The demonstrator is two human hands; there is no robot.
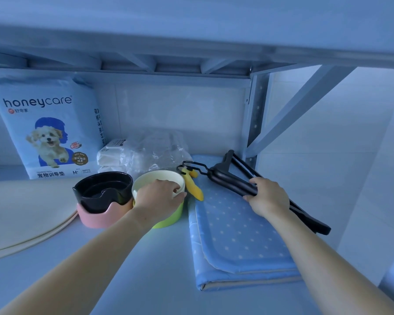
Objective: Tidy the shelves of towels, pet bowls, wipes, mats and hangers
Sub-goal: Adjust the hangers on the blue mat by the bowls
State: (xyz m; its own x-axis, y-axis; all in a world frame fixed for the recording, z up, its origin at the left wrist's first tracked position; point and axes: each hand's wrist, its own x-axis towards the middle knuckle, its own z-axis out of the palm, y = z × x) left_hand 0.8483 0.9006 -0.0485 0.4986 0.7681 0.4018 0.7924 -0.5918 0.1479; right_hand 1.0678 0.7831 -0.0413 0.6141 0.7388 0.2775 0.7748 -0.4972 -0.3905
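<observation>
Arms: we see both forearms bare, uncovered from the wrist to where the view cuts them.
Left grip point(159, 197): a bare hand, as we see it.
Right grip point(268, 200): bare likewise.

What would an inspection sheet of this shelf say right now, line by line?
Surface: pale shelf board, bare at the front.
Job's things: pad pack upright at the back left; wipes packs beside it in clear wrap; black bowl nested in pink bowl; cream bowl nested in green bowl; beige mats at left; folded blue dotted mat at right, black hangers over it.
Clutter: small yellow thing between cream bowl and hangers, what it is unclear.
Hands: left hand grips the cream bowl's rim; right hand grips the black hangers.
Cables: nothing seen.
Surroundings: upper shelf overhead; metal post at the back right.
</observation>
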